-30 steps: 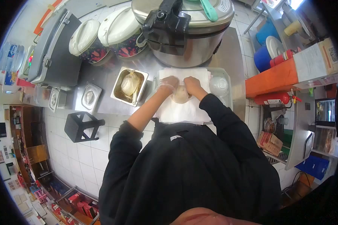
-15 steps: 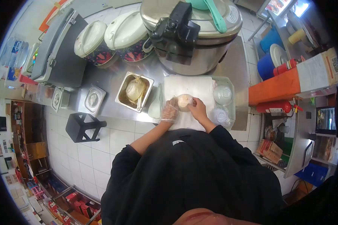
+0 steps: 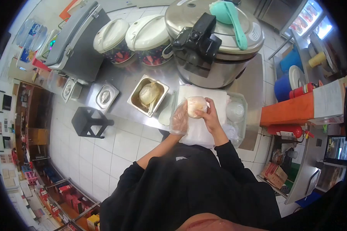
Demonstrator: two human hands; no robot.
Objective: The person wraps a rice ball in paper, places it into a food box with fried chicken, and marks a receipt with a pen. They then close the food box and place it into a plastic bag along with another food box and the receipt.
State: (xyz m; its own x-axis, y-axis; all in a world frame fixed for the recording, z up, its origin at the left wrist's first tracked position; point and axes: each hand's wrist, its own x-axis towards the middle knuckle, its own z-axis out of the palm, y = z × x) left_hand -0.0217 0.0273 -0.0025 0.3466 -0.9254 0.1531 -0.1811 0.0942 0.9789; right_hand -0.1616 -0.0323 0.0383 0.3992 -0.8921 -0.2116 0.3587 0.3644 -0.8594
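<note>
Head view, looking down: a pale round thing (image 3: 197, 107) is held up between the two hands, over the white paper (image 3: 185, 92) that lies across the pale tray (image 3: 243, 125). It may be a clear bowl with food in it, though its wall and contents are hard to tell apart. To do this holding well, I would support it low from both sides, with an even, light squeeze, since a soft filling or a thin wall could deform under one hard thumb. Keeping it above the paper seems wise too – anything that drops would land there, well apart from the open metal container (image 3: 158, 102) on the left. The glove looks loose, so its slack plastic is best kept from getting caught under the thing. As for pose, the left hand (image 3: 179, 120), in a clear glove, stands with its fingers together and pointing up along the thing's left side; whether they press or merely rest there, I cannot tell. The bare right hand (image 3: 210, 115) is clamped on the right side, thumb laid across the lower front and fingers curled round the far edge. Both forearms angle inward, elbows bent and wide of the body.
</note>
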